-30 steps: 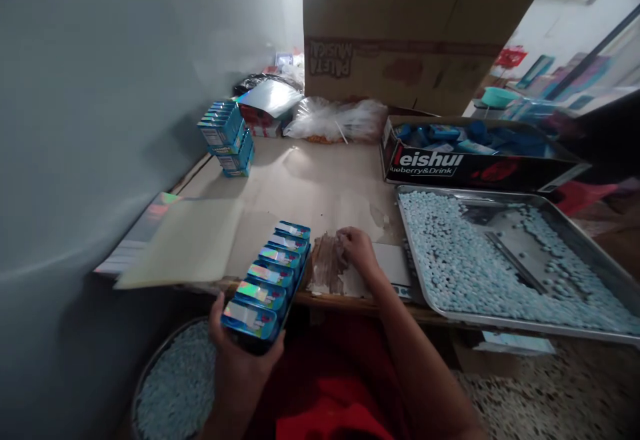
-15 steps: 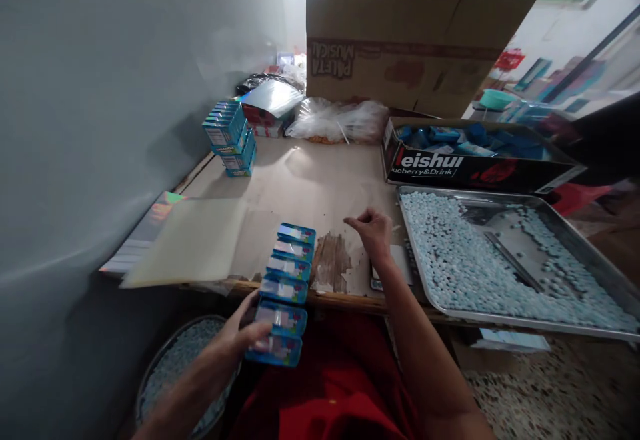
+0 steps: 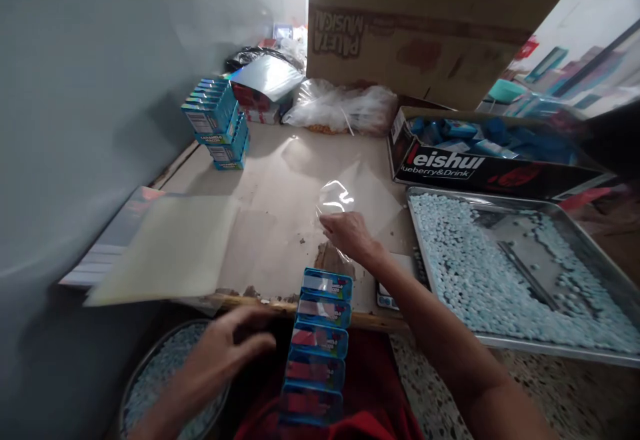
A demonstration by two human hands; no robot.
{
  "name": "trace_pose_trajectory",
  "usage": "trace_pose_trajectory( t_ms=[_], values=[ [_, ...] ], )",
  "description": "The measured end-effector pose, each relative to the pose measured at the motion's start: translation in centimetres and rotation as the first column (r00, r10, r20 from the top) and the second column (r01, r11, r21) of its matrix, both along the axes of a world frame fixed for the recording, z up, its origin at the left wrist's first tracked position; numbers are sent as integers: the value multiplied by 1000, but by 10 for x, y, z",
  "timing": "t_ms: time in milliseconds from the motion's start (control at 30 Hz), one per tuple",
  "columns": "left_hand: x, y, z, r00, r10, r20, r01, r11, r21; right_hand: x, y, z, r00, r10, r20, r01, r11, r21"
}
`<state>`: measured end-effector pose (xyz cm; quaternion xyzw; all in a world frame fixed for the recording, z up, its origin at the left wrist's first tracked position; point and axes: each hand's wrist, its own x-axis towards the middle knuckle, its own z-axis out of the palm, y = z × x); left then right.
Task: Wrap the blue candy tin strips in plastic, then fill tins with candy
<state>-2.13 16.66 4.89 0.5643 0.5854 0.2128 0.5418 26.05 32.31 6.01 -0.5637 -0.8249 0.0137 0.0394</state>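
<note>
R hand (image 3: 350,235) pinches crinkly clear film (image 3: 336,197); L hand (image 3: 225,350) open, fingers spread beside glossy blue tins (image 3: 320,343).

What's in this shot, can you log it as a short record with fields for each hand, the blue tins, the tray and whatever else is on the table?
left hand: open, beside the row of blue tins, not clearly gripping it
right hand: holds a clear plastic wrapper above the table
row of blue tins: five in a line, reaching from the table edge over the lap
metal tray: pale blue tablets, right of the hands
table: stacked blue tins far left, black carton behind tray
bowl of tablets: below table edge, left
</note>
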Motion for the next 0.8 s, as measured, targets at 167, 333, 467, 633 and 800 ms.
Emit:
trace_pose_trajectory(
  t_ms=[167,333,467,633,800],
  values=[
    [49,118,22,907,-50,-419,387,495,778,-5,7,-7,996,80,44,-77,994,-71],
    [85,186,4,680,-103,-726,725,240,645,-2,8,-10,998,62,5,-60,988,-145],
    [81,188,-8,682,-74,-728,718,260,646,3,2,-14,996,-37,-83,24,989,-147],
    [80,163,-17,752,84,-654,619,253,744,21,-27,-17,992,-47,-119,33,993,-117],
    [72,126,-23,759,47,-650,631,198,750,45,-79,-21,994,-62,-95,53,995,-90]
  ],
)
